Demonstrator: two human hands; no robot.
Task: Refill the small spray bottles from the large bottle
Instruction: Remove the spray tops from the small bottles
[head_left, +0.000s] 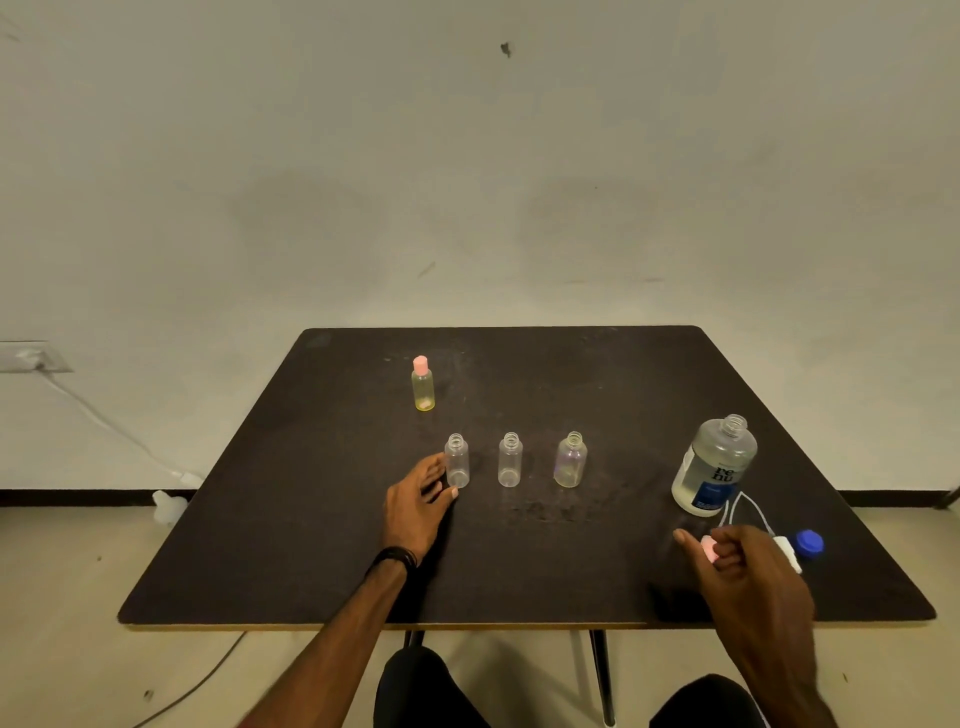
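Observation:
Three small clear bottles stand uncapped in a row on the dark table: left, middle, right. A yellowish small bottle with a pink cap stands behind them. The large bottle, uncapped with a blue label, stands at the right. My left hand curls its fingers round the left clear bottle near its base. My right hand pinches a pink cap above the table's front right.
A blue cap and white spray parts with thin tubes lie at the right, near the large bottle. A white cable and plug lie on the floor at the left. My knees show below the table's front edge.

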